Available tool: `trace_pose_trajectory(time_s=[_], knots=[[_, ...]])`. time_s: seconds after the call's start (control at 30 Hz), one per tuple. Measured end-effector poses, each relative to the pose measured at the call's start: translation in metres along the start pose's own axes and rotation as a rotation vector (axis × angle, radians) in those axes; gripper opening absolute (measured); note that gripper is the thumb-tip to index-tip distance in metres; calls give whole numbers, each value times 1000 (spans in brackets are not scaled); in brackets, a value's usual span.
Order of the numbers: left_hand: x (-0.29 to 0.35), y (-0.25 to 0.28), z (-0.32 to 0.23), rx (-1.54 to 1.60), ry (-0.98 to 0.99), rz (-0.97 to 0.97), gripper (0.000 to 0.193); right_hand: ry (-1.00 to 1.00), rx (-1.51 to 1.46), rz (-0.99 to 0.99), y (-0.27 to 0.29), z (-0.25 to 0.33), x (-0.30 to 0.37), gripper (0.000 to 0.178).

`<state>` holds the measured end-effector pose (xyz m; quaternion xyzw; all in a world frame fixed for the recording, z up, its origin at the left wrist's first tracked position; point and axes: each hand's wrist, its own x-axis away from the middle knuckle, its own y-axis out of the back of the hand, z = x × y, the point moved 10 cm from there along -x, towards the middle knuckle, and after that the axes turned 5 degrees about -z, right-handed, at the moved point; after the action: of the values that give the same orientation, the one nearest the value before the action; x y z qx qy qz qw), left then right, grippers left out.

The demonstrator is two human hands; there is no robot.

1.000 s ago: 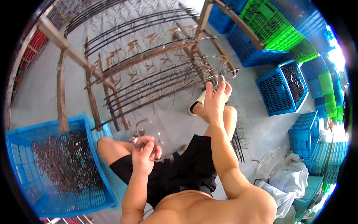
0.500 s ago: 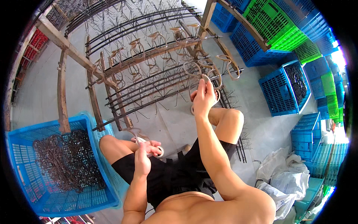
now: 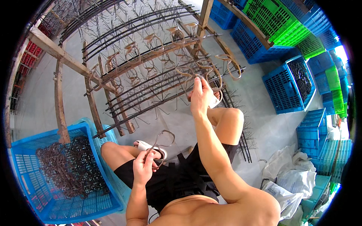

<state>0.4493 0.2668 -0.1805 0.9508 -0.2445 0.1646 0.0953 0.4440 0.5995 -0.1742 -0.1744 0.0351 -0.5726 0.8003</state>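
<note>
While the left hand [image 3: 143, 168] pinches one brown loop [image 3: 174, 138], the right hand [image 3: 201, 95] pinches another brown loop [image 3: 181, 72] by the wooden rack [image 3: 147, 61].

The left loop sticks up from the thumb and fingers, near the white shoe [image 3: 141, 145], well apart from the rack. The right one is near the right end of the rack's near edge; I can't tell if it touches the black rods [image 3: 151, 109]. More loops hang along the rack. Beside the left knee [image 3: 109, 150], a blue crate [image 3: 66, 214] holds a dark, messy pile [image 3: 71, 165] by its right wall.
</note>
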Motion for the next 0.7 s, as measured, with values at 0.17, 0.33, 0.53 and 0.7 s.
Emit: trace_pose_trajectory(time_s=[0.17,0.33,0.53,0.7], knots=[[0,1,-6,1,-38,-24,29,-27,-32,42,-6,-4,1,19],[1,14,-13,40,-122,-117,24,67,275,132,-24,6,17,20],[-2,24,-25,102,-203,-175,20,155,404,89,-16,21,12,19],[-1,20,-24,127,-228,-131,17,140,400,146,-20,14,13,21]])
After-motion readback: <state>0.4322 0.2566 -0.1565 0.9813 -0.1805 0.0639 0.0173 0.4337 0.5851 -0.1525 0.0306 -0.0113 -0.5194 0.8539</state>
